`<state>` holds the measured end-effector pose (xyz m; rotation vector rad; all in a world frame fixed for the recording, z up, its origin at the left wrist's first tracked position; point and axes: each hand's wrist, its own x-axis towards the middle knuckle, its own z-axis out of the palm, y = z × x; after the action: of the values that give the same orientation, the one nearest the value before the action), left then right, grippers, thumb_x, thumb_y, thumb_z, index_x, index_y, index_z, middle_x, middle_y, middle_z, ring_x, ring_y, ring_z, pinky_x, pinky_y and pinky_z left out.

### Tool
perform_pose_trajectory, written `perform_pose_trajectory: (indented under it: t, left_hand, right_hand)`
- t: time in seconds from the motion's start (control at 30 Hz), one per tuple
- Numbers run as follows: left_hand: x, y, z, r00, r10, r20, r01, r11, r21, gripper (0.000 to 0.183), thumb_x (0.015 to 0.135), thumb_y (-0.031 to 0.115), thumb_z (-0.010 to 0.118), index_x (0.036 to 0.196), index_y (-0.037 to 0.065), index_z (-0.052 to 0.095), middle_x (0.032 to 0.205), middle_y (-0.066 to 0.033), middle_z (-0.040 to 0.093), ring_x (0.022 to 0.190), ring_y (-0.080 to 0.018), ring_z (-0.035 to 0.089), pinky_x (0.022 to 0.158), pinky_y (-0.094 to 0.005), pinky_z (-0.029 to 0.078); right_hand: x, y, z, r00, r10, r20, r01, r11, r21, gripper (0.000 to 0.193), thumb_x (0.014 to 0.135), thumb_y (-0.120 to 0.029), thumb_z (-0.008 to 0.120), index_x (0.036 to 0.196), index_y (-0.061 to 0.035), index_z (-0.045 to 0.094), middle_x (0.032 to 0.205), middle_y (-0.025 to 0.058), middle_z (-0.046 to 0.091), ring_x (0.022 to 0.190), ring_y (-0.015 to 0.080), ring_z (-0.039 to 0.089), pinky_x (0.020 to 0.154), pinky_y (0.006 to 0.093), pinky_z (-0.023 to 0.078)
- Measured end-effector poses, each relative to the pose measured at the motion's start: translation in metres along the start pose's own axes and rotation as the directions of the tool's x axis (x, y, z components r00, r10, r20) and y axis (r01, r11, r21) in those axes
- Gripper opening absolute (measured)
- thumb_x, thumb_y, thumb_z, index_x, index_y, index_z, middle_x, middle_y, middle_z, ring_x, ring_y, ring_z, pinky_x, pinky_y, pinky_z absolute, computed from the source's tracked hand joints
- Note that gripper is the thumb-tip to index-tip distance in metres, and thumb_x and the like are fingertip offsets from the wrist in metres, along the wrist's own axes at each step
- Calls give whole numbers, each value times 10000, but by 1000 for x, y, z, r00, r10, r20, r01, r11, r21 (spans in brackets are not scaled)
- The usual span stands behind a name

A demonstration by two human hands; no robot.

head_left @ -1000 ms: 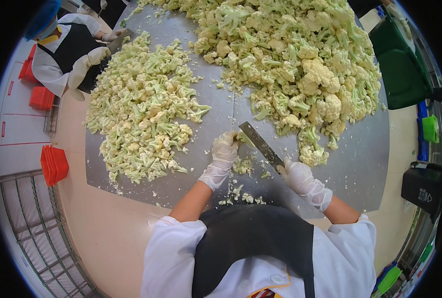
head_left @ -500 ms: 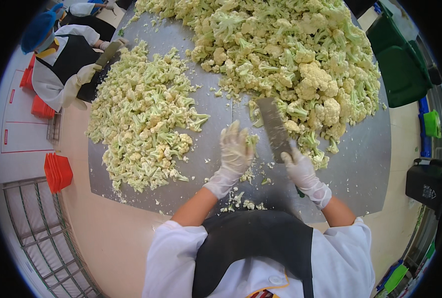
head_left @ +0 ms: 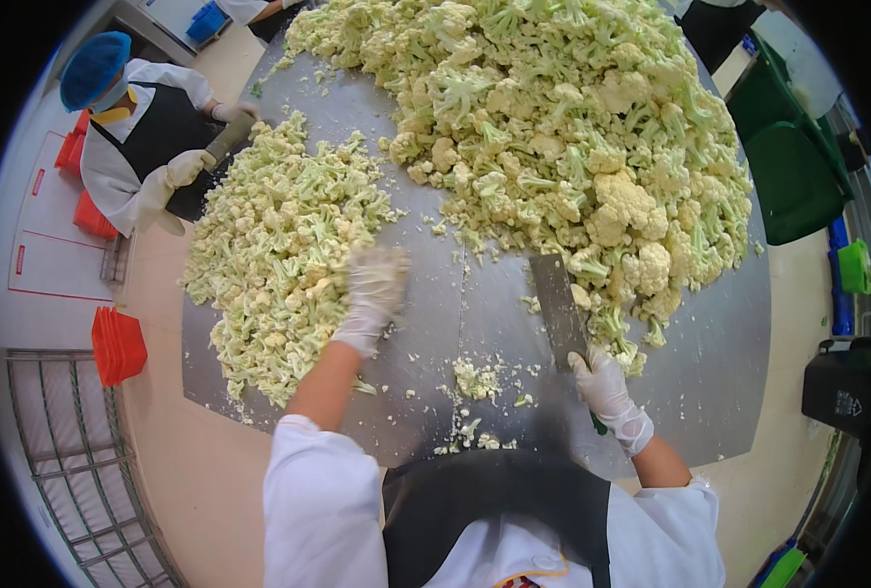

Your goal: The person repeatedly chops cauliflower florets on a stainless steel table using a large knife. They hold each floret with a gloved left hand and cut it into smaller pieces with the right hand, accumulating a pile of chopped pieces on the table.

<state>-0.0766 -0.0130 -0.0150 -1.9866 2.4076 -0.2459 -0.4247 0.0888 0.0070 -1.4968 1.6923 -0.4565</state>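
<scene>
My gloved right hand (head_left: 604, 392) is wrapped round the handle of a cleaver (head_left: 559, 312); its broad grey blade points away from me, beside the near edge of the large cauliflower heap (head_left: 543, 127). At the right edge of the smaller heap of cut cauliflower florets (head_left: 279, 245) is my gloved left hand (head_left: 372, 294), smeared by motion. Whether its fingers hold a piece does not show. Between my hands, a small clump of cauliflower crumbs (head_left: 477, 377) lies on the metal table (head_left: 435, 294).
At the far left, a person in a blue hair cover (head_left: 95, 71) holds another cleaver (head_left: 228, 139) by the florets. A dark green bin (head_left: 796, 181) stands off the table's right side, red stacked containers (head_left: 118, 345) off its left. A wire rack (head_left: 83, 461) is at lower left.
My left hand has swung left from the middle of the table to the floret heap. My right hand and the cleaver sit slightly nearer me. The view has shifted a little.
</scene>
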Motion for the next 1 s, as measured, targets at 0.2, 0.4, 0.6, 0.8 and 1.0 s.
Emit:
perform_pose_trajectory:
  t: [0.2,0.4,0.6,0.8,1.0]
  left_hand:
    - [5,-64,-25,991,-137,-3,135,971,196,408,774,413,470,1037,105,525,1097,-137,478,1072,-276,408,969,-434,189]
    - [95,41,-54,992,-57,-110,-4,872,-489,542,747,367,566,1188,87,420,1145,-168,413,1069,-292,357,931,-392,270]
    - [137,101,-36,966,-125,225,234,789,-567,604,680,291,644,1172,14,430,1296,-177,261,1192,-290,265,962,-344,289]
    - [51,99,-33,946,-77,314,254,776,-577,600,654,312,686,1108,-11,461,1092,-196,425,1035,-292,413,898,-345,354]
    - [-40,141,-34,935,-110,337,353,375,-857,794,577,293,734,1199,3,336,1177,-189,327,1038,-300,406,897,-342,354]
  right_hand:
    - [1,3,4,1000,-8,-11,8,1000,20,212,780,-221,554,745,-14,522,593,201,540,560,367,541,495,417,411]
    - [7,-11,0,985,159,69,-164,983,79,221,788,-232,551,754,-16,514,574,186,537,549,344,547,476,381,415]
    - [8,-8,0,997,67,38,-69,995,74,204,793,-211,550,753,-14,513,562,166,532,525,320,542,476,370,412]
    - [-3,4,-1,1000,14,-9,-13,997,79,190,789,-201,549,814,-13,535,622,196,541,572,372,531,506,388,416]
    - [-22,-12,-12,995,-87,-49,86,996,-31,199,783,-202,553,759,-11,505,591,205,528,565,374,534,478,420,405]
